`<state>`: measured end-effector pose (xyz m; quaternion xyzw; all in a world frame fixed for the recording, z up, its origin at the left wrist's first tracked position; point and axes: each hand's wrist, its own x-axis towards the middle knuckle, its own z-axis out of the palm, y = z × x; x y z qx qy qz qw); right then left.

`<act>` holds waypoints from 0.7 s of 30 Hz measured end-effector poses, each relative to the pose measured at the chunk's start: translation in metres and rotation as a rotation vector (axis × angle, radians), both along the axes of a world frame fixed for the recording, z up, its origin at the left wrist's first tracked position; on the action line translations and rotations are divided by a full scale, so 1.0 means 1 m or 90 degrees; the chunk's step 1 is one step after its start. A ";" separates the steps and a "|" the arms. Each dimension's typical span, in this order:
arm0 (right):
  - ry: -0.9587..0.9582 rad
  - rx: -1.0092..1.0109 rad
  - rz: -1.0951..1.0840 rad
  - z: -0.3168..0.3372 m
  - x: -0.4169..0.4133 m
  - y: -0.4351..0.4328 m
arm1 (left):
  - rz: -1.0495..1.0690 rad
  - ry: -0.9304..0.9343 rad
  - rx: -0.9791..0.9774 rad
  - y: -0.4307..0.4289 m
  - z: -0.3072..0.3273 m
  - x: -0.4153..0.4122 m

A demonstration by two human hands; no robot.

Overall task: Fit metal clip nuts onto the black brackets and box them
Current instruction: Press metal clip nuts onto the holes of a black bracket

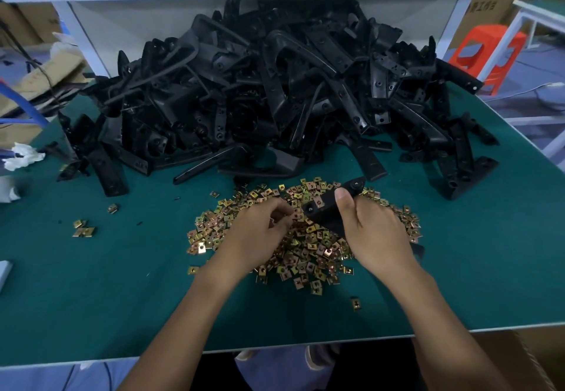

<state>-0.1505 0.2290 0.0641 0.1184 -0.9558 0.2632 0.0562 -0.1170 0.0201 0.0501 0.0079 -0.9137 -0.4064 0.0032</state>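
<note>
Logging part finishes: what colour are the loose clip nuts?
Brassy gold, some coppery: clip nuts, head view.

The right hand [376, 234] hides half the bracket [328, 214]; what the left hand [256, 231] holds is unclear.

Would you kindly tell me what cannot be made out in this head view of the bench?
All in the head view:
Left hand: its curled fingers hide whether it pinches one of the brass-coloured metal clip nuts.
Black plastic bracket: the right hand gripping it covers its lower half.
Brown cardboard, lower right: cut off by the green table edge and frame; whether it is a box is unclear.
</note>
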 end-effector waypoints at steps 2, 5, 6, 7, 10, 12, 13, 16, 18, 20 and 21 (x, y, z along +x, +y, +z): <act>0.002 -0.005 -0.001 0.001 0.001 0.000 | -0.011 0.005 -0.052 0.000 0.000 0.000; 0.000 0.002 -0.001 0.001 0.001 -0.001 | -0.003 0.005 -0.058 0.003 0.000 0.001; 0.000 0.005 -0.001 0.001 0.001 -0.001 | 0.009 -0.001 -0.031 0.004 0.001 0.001; 0.001 0.007 0.000 0.001 0.001 -0.001 | 0.021 -0.007 0.005 0.004 0.001 0.001; -0.003 0.014 0.001 -0.001 0.001 0.000 | 0.037 0.006 0.053 0.000 0.002 0.001; -0.007 0.020 0.001 -0.002 0.002 0.001 | 0.049 0.010 0.092 -0.003 0.003 0.001; -0.010 0.022 0.001 -0.003 0.002 0.001 | 0.058 0.007 0.127 -0.005 0.004 0.001; -0.012 0.016 0.008 -0.004 0.002 0.000 | 0.079 0.001 0.259 -0.008 0.008 0.001; -0.012 0.004 0.031 -0.004 0.002 -0.001 | 0.091 0.010 0.334 -0.008 0.013 0.001; -0.016 -0.002 0.065 -0.004 0.004 -0.003 | 0.102 0.029 0.369 -0.009 0.017 0.001; -0.020 0.003 0.083 -0.004 0.005 -0.005 | 0.107 0.037 0.377 -0.009 0.019 0.000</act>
